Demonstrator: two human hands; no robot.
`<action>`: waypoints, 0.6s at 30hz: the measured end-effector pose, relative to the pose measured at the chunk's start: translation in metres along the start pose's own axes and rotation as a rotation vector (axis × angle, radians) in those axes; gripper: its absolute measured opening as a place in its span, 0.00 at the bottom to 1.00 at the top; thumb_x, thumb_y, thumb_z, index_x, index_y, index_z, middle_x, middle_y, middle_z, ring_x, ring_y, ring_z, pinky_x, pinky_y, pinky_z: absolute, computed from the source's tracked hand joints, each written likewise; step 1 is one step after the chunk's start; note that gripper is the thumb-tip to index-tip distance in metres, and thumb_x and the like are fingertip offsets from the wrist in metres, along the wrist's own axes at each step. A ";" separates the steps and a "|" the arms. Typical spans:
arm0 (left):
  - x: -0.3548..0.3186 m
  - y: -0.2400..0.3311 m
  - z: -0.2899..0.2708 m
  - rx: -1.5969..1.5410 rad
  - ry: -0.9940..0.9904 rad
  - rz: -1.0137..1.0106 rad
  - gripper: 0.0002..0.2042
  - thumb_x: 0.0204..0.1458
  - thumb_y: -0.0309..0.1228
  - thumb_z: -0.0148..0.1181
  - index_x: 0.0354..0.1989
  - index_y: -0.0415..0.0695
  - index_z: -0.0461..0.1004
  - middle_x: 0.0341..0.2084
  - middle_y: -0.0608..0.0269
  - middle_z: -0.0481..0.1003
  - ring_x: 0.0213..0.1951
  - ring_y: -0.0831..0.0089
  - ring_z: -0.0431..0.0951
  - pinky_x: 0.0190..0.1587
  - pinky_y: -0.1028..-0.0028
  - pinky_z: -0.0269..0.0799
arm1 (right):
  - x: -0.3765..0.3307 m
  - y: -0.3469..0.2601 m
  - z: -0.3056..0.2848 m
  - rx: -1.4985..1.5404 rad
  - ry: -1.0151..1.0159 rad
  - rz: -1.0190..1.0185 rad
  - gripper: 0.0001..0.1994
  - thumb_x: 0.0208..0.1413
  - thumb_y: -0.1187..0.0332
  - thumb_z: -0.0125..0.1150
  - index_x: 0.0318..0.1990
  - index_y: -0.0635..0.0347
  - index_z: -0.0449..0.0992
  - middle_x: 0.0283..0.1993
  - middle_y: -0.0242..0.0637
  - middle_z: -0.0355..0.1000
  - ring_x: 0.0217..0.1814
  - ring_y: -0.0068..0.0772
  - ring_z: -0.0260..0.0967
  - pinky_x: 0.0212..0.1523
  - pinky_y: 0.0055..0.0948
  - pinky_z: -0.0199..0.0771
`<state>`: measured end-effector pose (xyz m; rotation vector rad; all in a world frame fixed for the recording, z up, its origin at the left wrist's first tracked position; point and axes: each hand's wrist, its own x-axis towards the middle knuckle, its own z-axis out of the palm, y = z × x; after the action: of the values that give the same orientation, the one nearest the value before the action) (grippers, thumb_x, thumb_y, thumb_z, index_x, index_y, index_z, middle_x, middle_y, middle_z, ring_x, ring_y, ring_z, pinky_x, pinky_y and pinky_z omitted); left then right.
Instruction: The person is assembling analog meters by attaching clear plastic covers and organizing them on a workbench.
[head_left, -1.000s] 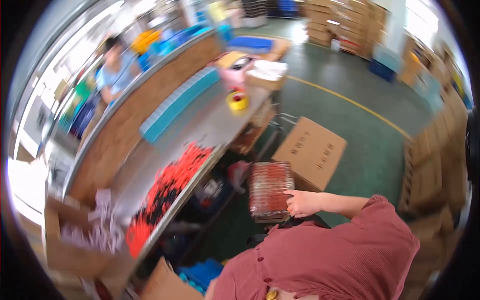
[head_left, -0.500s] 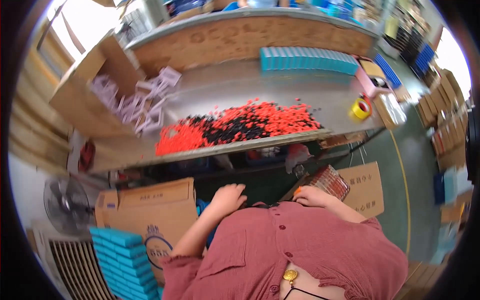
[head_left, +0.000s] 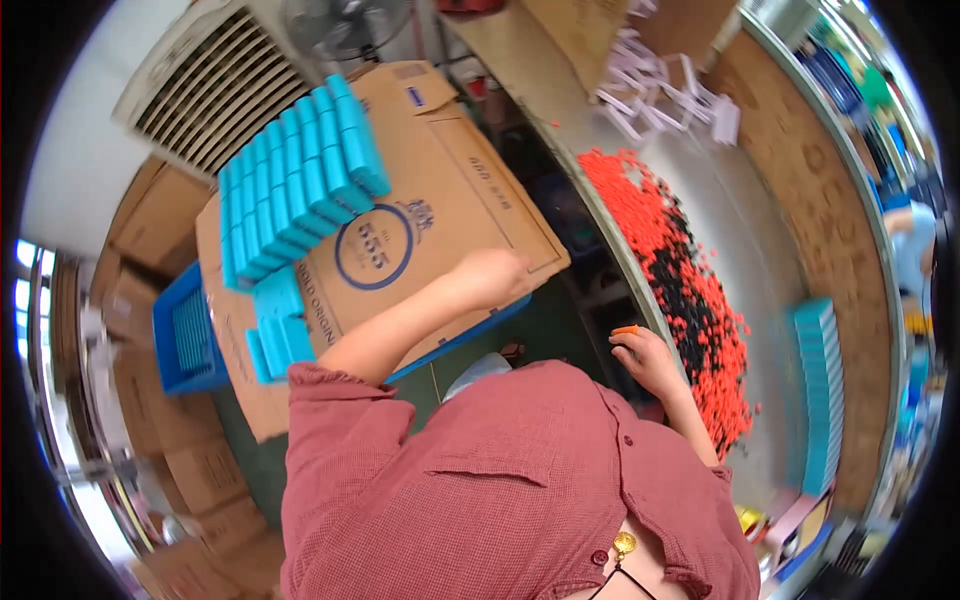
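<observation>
My left hand [head_left: 492,278] is over a large flattened cardboard sheet [head_left: 455,215], near its edge on the table side. Motion blurs it a little; the fingers look loosely extended, with nothing visible in them. My right hand [head_left: 650,362] hangs beside the table's front edge, its fingers loosely bent and partly apart. Something small and orange [head_left: 625,330] shows at one of its fingers, perhaps worn on it. Rows of turquoise boxes [head_left: 300,170] stand stacked on the cardboard to the left, with a few more turquoise boxes [head_left: 280,342] lying lower down.
A metal-topped table [head_left: 765,260] at right carries a heap of small red and black pieces [head_left: 690,300], pale purple frames [head_left: 665,95] and a turquoise box row [head_left: 818,395]. A blue crate [head_left: 188,330], brown cartons [head_left: 205,480] and a fan [head_left: 345,20] stand at left.
My view and body have turned left, so the table now lies at the right and the stacked turquoise boxes come nearer. My left hand has moved from my waist out over the cardboard.
</observation>
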<state>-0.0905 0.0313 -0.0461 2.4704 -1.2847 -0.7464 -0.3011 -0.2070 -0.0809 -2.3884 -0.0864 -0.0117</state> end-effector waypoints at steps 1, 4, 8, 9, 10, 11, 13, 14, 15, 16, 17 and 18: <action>-0.018 -0.016 -0.004 0.017 0.122 -0.066 0.17 0.47 0.37 0.55 0.43 0.40 0.71 0.34 0.48 0.74 0.39 0.52 0.73 0.41 0.59 0.69 | 0.016 0.003 -0.003 0.006 -0.036 -0.042 0.07 0.48 0.70 0.58 0.35 0.61 0.75 0.39 0.39 0.72 0.42 0.42 0.68 0.43 0.34 0.69; -0.085 -0.061 -0.011 0.031 0.461 -0.396 0.17 0.47 0.36 0.56 0.42 0.40 0.72 0.34 0.48 0.74 0.39 0.53 0.73 0.42 0.61 0.69 | 0.067 -0.002 -0.010 -0.024 -0.145 -0.185 0.08 0.47 0.70 0.58 0.35 0.61 0.75 0.36 0.42 0.72 0.41 0.44 0.69 0.43 0.34 0.69; -0.205 -0.091 -0.004 0.291 0.989 -0.627 0.15 0.44 0.32 0.60 0.40 0.39 0.71 0.39 0.50 0.71 0.43 0.54 0.69 0.47 0.59 0.63 | 0.126 -0.034 -0.004 0.050 -0.278 -0.272 0.08 0.48 0.70 0.58 0.35 0.64 0.74 0.36 0.44 0.72 0.41 0.46 0.69 0.42 0.35 0.69; -0.237 -0.097 0.006 0.348 1.010 -0.773 0.18 0.44 0.34 0.60 0.43 0.38 0.70 0.41 0.48 0.70 0.44 0.53 0.69 0.49 0.59 0.63 | 0.142 -0.042 0.005 0.054 -0.315 -0.326 0.09 0.48 0.70 0.58 0.35 0.65 0.74 0.36 0.45 0.72 0.41 0.47 0.68 0.41 0.36 0.69; -0.262 -0.102 0.015 0.399 1.029 -0.900 0.21 0.44 0.36 0.61 0.46 0.38 0.69 0.44 0.46 0.69 0.46 0.53 0.69 0.51 0.59 0.62 | 0.156 -0.046 0.017 0.060 -0.334 -0.376 0.09 0.49 0.69 0.57 0.35 0.65 0.74 0.36 0.47 0.72 0.42 0.48 0.68 0.42 0.36 0.69; -0.285 -0.102 0.025 0.398 1.025 -0.917 0.21 0.44 0.36 0.61 0.46 0.38 0.69 0.44 0.46 0.69 0.46 0.53 0.69 0.51 0.59 0.62 | 0.168 -0.062 0.026 0.102 -0.393 -0.328 0.09 0.50 0.68 0.56 0.36 0.65 0.74 0.36 0.47 0.71 0.41 0.49 0.68 0.42 0.36 0.68; -0.319 -0.099 0.044 0.452 1.014 -1.219 0.29 0.46 0.41 0.61 0.53 0.36 0.63 0.50 0.44 0.65 0.51 0.53 0.67 0.54 0.61 0.61 | 0.196 -0.089 0.052 0.058 -0.367 -0.507 0.10 0.51 0.67 0.56 0.36 0.65 0.74 0.36 0.47 0.72 0.41 0.49 0.68 0.42 0.36 0.68; -0.329 -0.104 0.053 0.446 1.015 -1.238 0.29 0.46 0.41 0.61 0.53 0.36 0.63 0.50 0.44 0.65 0.51 0.53 0.67 0.54 0.61 0.61 | 0.207 -0.107 0.064 0.081 -0.387 -0.549 0.10 0.51 0.67 0.56 0.37 0.65 0.73 0.36 0.47 0.72 0.40 0.49 0.69 0.41 0.36 0.69; -0.338 -0.109 0.065 0.084 1.098 -1.219 0.32 0.46 0.43 0.60 0.56 0.36 0.60 0.52 0.44 0.64 0.53 0.54 0.66 0.55 0.63 0.60 | 0.218 -0.126 0.079 0.110 -0.411 -0.593 0.11 0.51 0.67 0.55 0.37 0.65 0.73 0.36 0.47 0.72 0.40 0.48 0.69 0.40 0.35 0.69; -0.341 -0.115 0.067 -0.282 1.156 -1.156 0.34 0.47 0.46 0.60 0.58 0.35 0.57 0.54 0.44 0.63 0.55 0.55 0.64 0.55 0.64 0.60 | 0.227 -0.143 0.089 0.167 -0.451 -0.561 0.11 0.51 0.67 0.55 0.37 0.65 0.73 0.35 0.47 0.72 0.40 0.47 0.69 0.40 0.35 0.69; -0.341 -0.118 0.068 -0.285 1.149 -1.159 0.34 0.47 0.46 0.60 0.58 0.35 0.57 0.54 0.44 0.63 0.55 0.55 0.64 0.55 0.64 0.60 | 0.234 -0.159 0.099 0.224 -0.488 -0.526 0.11 0.51 0.67 0.55 0.37 0.65 0.73 0.35 0.46 0.72 0.40 0.46 0.69 0.40 0.35 0.69; -0.335 -0.121 0.066 -0.518 1.131 -1.133 0.35 0.48 0.46 0.59 0.59 0.35 0.57 0.54 0.44 0.63 0.56 0.57 0.64 0.56 0.66 0.59 | 0.242 -0.171 0.112 0.224 -0.490 -0.520 0.11 0.51 0.67 0.55 0.37 0.65 0.73 0.35 0.46 0.72 0.40 0.46 0.69 0.40 0.35 0.69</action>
<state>-0.2045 0.3750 -0.0474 2.2725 0.6542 0.2268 -0.0729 0.0079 -0.0377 -2.0362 -0.8861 0.3209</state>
